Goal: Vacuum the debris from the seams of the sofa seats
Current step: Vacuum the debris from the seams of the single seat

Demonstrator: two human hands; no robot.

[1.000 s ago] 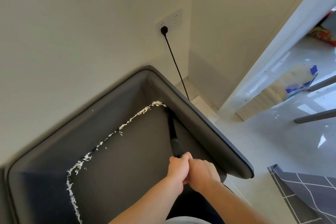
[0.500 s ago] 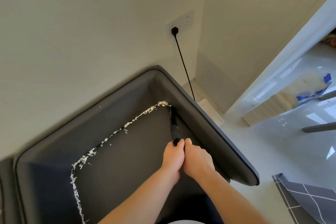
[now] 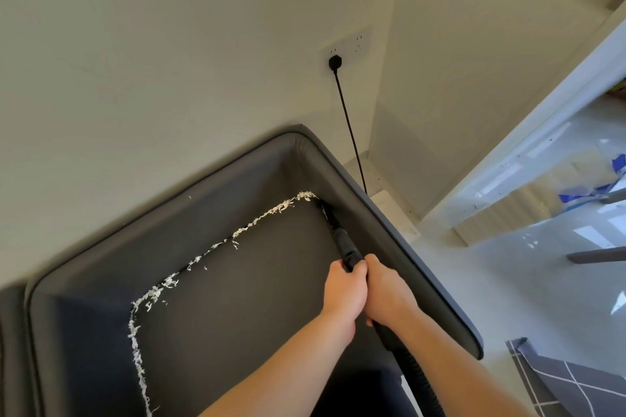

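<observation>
both hands, left hand (image 3: 345, 291) and right hand (image 3: 389, 291), grip closed around vacuum nozzle (image 3: 343, 242), steering its tip, seemingly into the sofa (image 3: 389, 234) seam at debris (image 3: 271, 213).

Two hands (image 3: 367, 291), one nozzle (image 3: 342, 240), one sofa (image 3: 244, 298).

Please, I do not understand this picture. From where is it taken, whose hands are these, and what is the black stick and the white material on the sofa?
The camera sits on a person's head and looks down, so the two arms are that person's own. The left hand and right hand both grip a black vacuum nozzle, whose tip is pushed into the seam beside the armrest of a grey sofa. A ribbed hose runs back from it. The white debris is shredded bits lying along the back and left seams. A black cord is plugged into the wall socket.
</observation>
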